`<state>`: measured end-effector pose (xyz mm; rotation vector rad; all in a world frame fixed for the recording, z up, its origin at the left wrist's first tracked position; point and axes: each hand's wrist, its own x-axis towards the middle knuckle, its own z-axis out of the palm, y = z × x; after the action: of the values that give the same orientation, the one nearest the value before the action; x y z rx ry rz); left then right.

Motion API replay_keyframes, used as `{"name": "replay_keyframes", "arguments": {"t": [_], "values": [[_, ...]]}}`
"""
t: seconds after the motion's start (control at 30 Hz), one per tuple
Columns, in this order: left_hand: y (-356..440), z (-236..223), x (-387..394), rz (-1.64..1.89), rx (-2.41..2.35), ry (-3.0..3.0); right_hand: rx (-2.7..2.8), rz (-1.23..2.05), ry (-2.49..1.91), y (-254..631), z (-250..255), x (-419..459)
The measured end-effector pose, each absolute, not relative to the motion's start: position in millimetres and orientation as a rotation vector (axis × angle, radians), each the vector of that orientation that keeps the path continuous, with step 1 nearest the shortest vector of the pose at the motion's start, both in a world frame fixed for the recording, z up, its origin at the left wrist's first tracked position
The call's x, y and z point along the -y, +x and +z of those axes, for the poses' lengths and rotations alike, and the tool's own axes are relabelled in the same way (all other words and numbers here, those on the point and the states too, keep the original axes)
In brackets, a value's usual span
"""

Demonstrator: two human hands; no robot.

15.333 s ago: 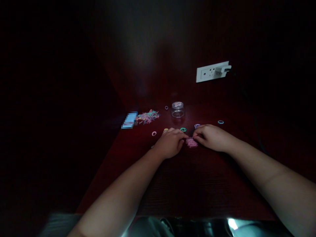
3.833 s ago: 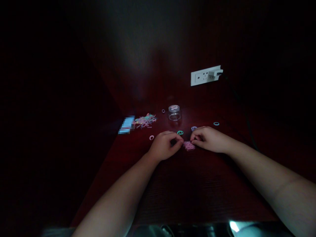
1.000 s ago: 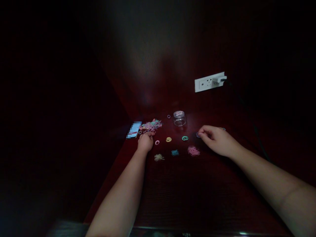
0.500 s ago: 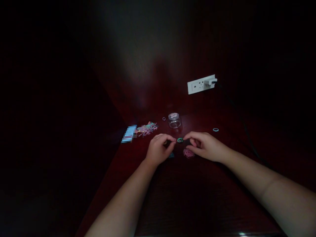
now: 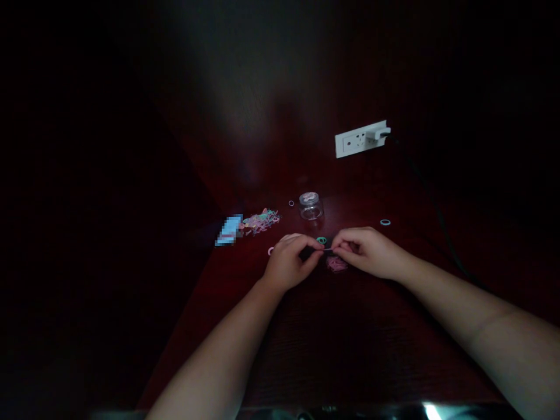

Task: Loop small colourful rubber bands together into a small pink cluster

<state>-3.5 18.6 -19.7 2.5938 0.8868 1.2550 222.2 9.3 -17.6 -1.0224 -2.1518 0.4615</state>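
Note:
Between my fingertips runs a thin pale purple hair tie (image 5: 328,249), held taut and low over the dark red table. My left hand (image 5: 289,261) pinches its left end; my right hand (image 5: 370,252) pinches the other. Just beyond the fingertips lie green hair ties (image 5: 321,240). A small pile of pink hair ties (image 5: 336,265) is on the near side, below my right fingers. One pink ring (image 5: 270,251) shows partly behind my left hand.
A clear lidded jar (image 5: 311,206) stands behind my hands. To the left are a mixed heap of hair ties (image 5: 262,222) and a blurred blue packet (image 5: 229,230). Single ties lie near the jar and at right (image 5: 385,222). A white socket (image 5: 362,139) with a plug is on the wall.
My hands have come closer together, and the purple hair tie now shows between them. My right fingers have closed into a pinch. The view has tilted slightly downward, uncovering the pink ring.

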Motion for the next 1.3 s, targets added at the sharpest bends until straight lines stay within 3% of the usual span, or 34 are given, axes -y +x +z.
{"name": "replay_keyframes", "arguments": {"t": [1.3], "values": [[-2.3,-16.8,-16.4,1.148,-0.9,2.596,2.187,0.557,-1.059,223.7,-17.6,-8.9]]}}
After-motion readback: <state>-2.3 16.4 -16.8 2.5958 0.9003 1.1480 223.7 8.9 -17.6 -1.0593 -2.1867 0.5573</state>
